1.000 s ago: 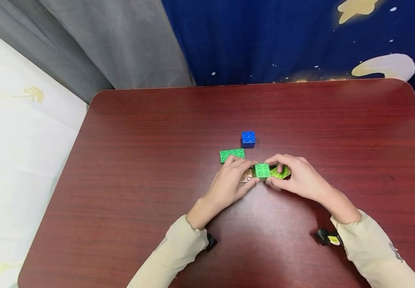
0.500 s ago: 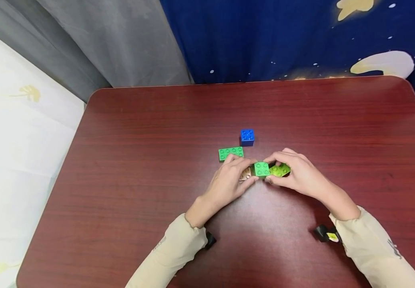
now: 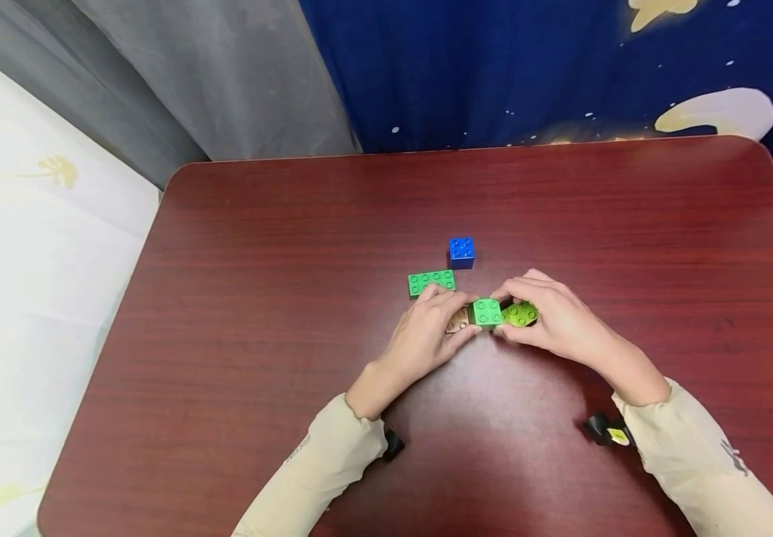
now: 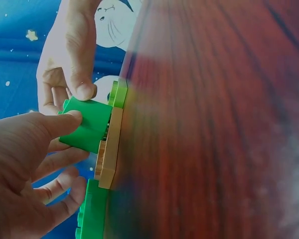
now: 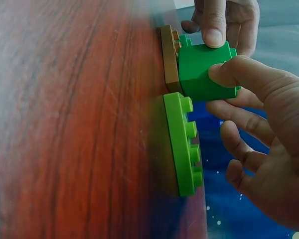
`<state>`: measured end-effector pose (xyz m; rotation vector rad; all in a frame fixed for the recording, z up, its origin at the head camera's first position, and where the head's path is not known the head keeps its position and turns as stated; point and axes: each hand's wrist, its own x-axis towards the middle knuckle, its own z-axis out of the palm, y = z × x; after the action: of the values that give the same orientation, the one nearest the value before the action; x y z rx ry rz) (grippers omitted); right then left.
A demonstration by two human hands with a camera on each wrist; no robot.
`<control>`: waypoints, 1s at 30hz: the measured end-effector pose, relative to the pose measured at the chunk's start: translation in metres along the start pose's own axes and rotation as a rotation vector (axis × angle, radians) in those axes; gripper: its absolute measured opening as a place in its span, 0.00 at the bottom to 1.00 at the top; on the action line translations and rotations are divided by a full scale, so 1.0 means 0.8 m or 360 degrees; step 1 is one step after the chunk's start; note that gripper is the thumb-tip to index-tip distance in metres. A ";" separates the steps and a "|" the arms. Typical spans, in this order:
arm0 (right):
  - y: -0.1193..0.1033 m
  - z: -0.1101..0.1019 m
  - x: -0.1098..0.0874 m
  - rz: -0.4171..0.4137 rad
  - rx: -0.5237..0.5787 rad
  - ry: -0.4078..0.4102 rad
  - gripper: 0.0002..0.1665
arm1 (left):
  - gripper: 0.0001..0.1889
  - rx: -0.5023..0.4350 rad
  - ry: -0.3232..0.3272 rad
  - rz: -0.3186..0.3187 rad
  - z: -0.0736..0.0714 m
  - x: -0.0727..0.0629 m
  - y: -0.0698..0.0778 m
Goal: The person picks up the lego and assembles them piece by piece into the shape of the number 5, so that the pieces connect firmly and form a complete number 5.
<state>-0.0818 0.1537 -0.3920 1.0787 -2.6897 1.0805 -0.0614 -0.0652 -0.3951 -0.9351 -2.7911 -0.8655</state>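
Note:
A bright green toy brick (image 3: 487, 313) with a two-by-two stud top is pinched between both hands. My left hand (image 3: 426, 328) holds its left side with thumb and fingertips, and my right hand (image 3: 554, 313) grips the right side the same way. Under the brick lies a tan plate brick (image 4: 109, 159), partly hidden by the left hand in the head view. The green brick sits on its end, slightly tilted, with a narrow gap showing in the left wrist view. Beneath the right hand is a lime plate brick (image 5: 182, 149), close beside the tan one.
Beyond the left fingertips lies a long green brick (image 3: 431, 280). A blue brick (image 3: 461, 253) stands farther back. All rest on a dark red wooden table (image 3: 259, 335), with grey and blue curtains (image 3: 493, 74) behind its far edge.
The head view has shifted slightly. Both hands keep their hold on the green brick, in nearly the same place over the tan plate brick.

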 end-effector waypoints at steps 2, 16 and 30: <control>0.000 -0.001 0.000 -0.0010 -0.0025 -0.0011 0.18 | 0.18 -0.0002 -0.0009 -0.0012 0.002 0.000 0.000; 0.000 0.002 -0.002 -0.0007 -0.0031 -0.0002 0.17 | 0.17 0.0002 -0.0038 -0.0042 0.007 -0.001 0.000; 0.001 0.003 0.003 0.0008 -0.0009 -0.0012 0.18 | 0.18 -0.0013 -0.0025 -0.0036 0.000 -0.002 -0.004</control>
<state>-0.0840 0.1511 -0.3938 1.0784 -2.7011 1.0709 -0.0620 -0.0680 -0.3970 -0.9174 -2.8184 -0.8770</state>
